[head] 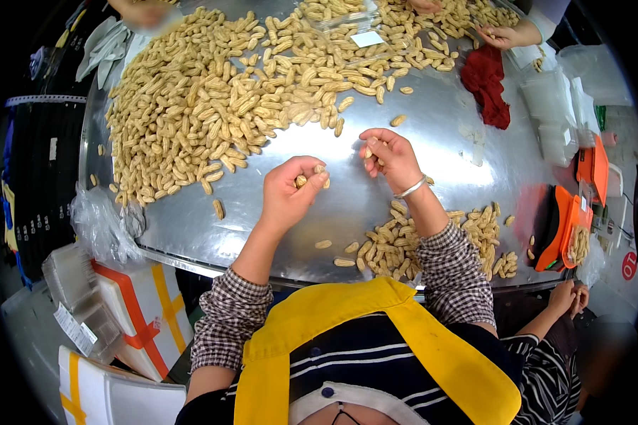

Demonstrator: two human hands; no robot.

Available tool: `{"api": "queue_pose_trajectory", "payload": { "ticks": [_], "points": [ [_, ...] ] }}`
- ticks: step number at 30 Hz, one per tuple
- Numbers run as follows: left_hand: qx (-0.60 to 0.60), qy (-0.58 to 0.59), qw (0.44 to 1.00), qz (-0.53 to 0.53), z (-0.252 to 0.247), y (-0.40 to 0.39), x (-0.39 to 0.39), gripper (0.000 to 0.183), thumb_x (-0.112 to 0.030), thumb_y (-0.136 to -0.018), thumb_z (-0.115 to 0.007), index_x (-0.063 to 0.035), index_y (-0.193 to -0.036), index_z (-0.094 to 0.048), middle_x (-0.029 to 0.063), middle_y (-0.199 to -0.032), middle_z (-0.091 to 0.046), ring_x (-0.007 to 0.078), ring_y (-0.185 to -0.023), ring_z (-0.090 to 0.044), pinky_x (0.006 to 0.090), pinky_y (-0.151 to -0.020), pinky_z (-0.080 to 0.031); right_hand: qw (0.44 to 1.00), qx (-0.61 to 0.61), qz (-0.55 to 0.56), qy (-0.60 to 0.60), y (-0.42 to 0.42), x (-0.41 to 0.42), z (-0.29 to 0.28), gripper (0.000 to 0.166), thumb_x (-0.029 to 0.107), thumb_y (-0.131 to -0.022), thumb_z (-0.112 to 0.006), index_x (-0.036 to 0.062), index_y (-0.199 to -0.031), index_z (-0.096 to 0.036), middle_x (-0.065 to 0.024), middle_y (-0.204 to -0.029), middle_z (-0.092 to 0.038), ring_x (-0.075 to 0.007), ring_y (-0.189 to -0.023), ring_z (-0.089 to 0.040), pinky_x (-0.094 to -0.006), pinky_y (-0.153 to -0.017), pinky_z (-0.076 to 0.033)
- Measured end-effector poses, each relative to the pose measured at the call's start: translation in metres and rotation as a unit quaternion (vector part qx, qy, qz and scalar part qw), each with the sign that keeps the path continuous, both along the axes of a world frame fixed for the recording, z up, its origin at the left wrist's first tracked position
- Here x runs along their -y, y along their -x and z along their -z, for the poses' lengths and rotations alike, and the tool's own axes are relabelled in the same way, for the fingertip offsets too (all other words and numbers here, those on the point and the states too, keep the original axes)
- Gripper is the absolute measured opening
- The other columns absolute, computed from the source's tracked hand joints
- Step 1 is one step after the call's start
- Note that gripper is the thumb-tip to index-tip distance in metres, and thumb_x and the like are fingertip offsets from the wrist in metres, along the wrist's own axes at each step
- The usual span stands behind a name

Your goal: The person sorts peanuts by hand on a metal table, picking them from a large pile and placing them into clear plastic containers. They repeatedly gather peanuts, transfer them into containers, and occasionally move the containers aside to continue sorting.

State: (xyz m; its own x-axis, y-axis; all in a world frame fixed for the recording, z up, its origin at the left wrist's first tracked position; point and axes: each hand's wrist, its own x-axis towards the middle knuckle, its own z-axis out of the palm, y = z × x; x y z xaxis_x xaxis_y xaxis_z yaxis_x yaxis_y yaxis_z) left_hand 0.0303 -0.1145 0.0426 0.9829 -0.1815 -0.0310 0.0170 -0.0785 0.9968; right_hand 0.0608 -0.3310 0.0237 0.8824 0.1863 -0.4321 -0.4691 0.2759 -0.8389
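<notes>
My left hand [292, 188] is curled around a few peanuts in their shells [319, 169], which show between the thumb and fingers. To its right, my right hand [391, 159] also holds peanuts, pinched by the thumb against the fingers. Both hands are raised over the metal table [297, 143]. A large heap of unshelled peanuts [207, 101] spreads over the far and left part of the tabletop. Beneath my right forearm lies a smaller pile of peanuts [393, 244] near the front edge. Single peanuts [219, 209] lie scattered between.
An orange scale [555, 228] bearing peanuts stands at the right edge, and clear plastic boxes [553, 106] are stacked behind it. A red cloth [486, 85] lies at the far right. Co-workers' hands [502, 36] reach in opposite. Taped foam boxes [138, 313] stand at lower left.
</notes>
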Motion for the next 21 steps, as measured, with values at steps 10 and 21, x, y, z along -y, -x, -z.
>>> {"api": "queue_pose_trajectory", "payload": {
  "ticks": [10,21],
  "points": [
    [-0.252,0.333,0.903,-0.096,0.022,0.009,-0.029,0.008,-0.013,-0.090,-0.046,-0.0105,-0.097,-0.046,0.0098,-0.074,-0.053,0.0171,-0.053,-0.055,0.0252,-0.034,-0.035,0.905,0.135,-0.073,0.397,-0.055,-0.018,0.040,0.030,0.032,-0.075,-0.071,0.0038,-0.081,-0.060,-0.0116,-0.073,-0.063,-0.0234,-0.068,-0.061,-0.0351,-0.059,-0.048],
    [-0.015,-0.200,0.977,-0.074,0.041,-0.061,0.009,0.013,-0.017,-0.082,-0.064,-0.0058,-0.085,-0.057,0.0062,-0.063,-0.059,0.0171,-0.062,-0.062,0.0291,-0.041,-0.041,0.960,0.114,-0.101,0.234,-0.012,0.004,0.045,0.021,0.021,-0.076,-0.071,0.0060,-0.080,-0.057,-0.0033,-0.069,-0.058,-0.0158,-0.068,-0.060,-0.0301,-0.058,-0.046]
  ]
}}
